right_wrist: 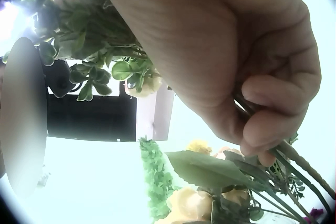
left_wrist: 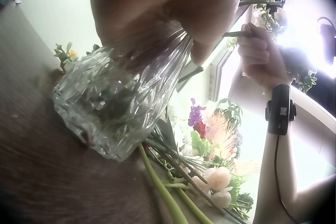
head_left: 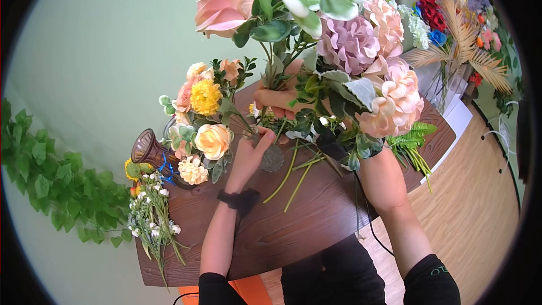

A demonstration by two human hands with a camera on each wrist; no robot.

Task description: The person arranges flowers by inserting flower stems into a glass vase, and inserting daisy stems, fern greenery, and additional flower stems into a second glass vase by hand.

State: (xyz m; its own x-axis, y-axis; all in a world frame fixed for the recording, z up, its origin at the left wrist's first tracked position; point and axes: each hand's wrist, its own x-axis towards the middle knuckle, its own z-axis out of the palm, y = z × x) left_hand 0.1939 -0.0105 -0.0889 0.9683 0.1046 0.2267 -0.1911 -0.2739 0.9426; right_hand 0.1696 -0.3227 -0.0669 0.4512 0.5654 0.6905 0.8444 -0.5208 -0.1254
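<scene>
My left hand grips the neck of a clear, ridged glass vase; in the head view the hand mostly hides it. A cluster of peach and yellow artificial flowers leans out to the left, its stems converging at this hand. Higher up and to the right, my right hand holds the stems of a bigger artificial flower bunch between curled fingers and thumb. That bunch carries a pink rose, a mauve hydrangea, pale pink hydrangeas and green leaves.
On the brown wooden table lie cut green stems, fern leaves and small white flowers. A brownish glass vase with blue ribbon is at the left. More artificial flowers crowd the back right; ivy hangs along the wall.
</scene>
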